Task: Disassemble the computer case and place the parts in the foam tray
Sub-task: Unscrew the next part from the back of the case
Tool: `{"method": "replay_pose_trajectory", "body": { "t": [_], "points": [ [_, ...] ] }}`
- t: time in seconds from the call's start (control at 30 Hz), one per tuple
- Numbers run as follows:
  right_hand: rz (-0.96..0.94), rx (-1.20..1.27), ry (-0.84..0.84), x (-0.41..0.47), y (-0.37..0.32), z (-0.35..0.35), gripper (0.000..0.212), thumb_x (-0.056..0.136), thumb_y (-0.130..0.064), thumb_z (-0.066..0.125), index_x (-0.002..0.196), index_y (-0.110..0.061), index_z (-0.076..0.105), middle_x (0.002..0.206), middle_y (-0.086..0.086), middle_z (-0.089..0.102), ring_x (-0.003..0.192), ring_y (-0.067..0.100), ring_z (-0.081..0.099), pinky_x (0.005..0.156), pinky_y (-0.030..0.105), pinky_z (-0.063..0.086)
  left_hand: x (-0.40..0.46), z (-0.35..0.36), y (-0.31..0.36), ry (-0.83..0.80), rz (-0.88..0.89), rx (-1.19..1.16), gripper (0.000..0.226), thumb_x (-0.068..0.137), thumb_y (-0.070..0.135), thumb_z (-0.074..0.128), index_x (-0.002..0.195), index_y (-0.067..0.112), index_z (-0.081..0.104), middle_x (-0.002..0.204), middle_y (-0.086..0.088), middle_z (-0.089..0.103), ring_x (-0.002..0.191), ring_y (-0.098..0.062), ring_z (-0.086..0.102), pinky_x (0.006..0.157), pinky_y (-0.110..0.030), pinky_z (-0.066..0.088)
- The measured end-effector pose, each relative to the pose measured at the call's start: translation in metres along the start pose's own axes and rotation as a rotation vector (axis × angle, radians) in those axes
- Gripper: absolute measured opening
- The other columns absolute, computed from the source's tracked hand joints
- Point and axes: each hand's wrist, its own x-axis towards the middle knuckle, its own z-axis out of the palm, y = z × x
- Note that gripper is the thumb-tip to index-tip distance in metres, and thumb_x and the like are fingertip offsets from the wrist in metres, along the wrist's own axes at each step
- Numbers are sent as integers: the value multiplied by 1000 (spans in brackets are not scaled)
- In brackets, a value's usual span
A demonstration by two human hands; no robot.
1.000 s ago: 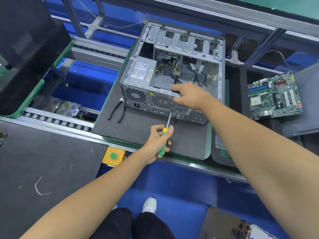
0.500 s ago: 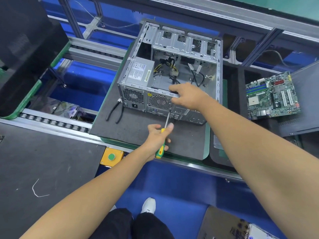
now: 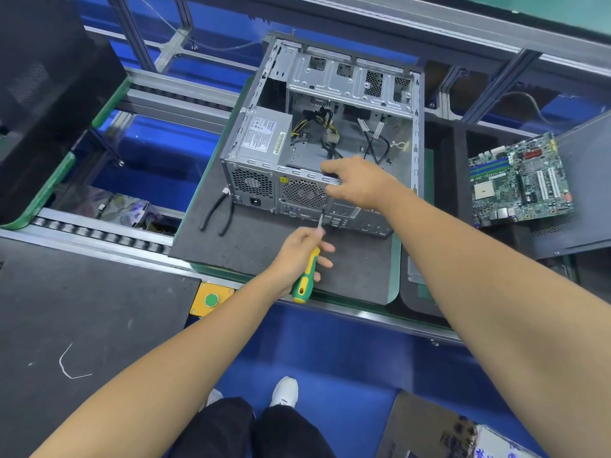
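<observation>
An open grey computer case [image 3: 330, 84] lies on a dark foam pad [image 3: 258, 246], its rear panel facing me. The power supply [image 3: 266, 135] and loose cables [image 3: 325, 130] sit inside. My left hand [image 3: 299, 251] grips a green and yellow screwdriver [image 3: 305, 276] whose tip touches the rear panel below the fan grille [image 3: 304, 193]. My right hand [image 3: 357, 181] grips the top edge of the rear panel beside the fan. A motherboard [image 3: 519, 180] lies at the right in the black foam tray [image 3: 459, 180].
Black-handled pliers [image 3: 216, 213] lie on the pad left of the case. A yellow box with a green button [image 3: 211, 299] sits at the conveyor's near edge. A dark mat [image 3: 82, 325] covers the bench at left. A grey side panel [image 3: 588, 186] leans at the far right.
My left hand has loosened its fingers around the screwdriver handle, which now sticks out lower. My right hand stays on the rear panel edge. The case has not moved.
</observation>
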Motion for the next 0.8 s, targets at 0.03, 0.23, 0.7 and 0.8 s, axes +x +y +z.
{"method": "replay_pose_trajectory", "body": {
  "t": [0.03, 0.23, 0.7, 0.8],
  "points": [
    [4, 0, -1, 0, 0, 0, 23, 83, -36, 51, 74, -25, 33, 61, -2, 37, 55, 17, 34, 53, 33, 25, 6, 3, 6, 21, 15, 20, 31, 105, 37, 57, 120, 10, 52, 98, -10, 71, 58, -14, 64, 41, -26, 44],
    [24, 5, -3, 2, 0, 1, 22, 83, -32, 55, 79, -22, 37, 63, 0, 40, 57, 19, 36, 53, 33, 27, 34, 12, 23, 128, 6, 12, 24, 103, 31, 62, 107, 10, 53, 81, -4, 68, 41, -13, 47, 37, -26, 41],
    [33, 89, 1, -2, -4, -2, 24, 83, -45, 44, 72, -26, 35, 65, -2, 45, 58, 17, 38, 56, 36, 29, 40, 13, 23, 218, -60, 10, 11, 101, 25, 60, 97, 16, 62, 59, 2, 56, 37, -12, 37, 38, -24, 38],
    [45, 77, -18, -2, -6, -4, 25, 82, -46, 44, 72, -26, 33, 65, -2, 42, 58, 18, 36, 56, 36, 28, 40, 13, 23, 203, -89, -27, 12, 103, 24, 55, 96, 17, 62, 60, 3, 50, 37, -11, 33, 37, -22, 35]
  ]
}}
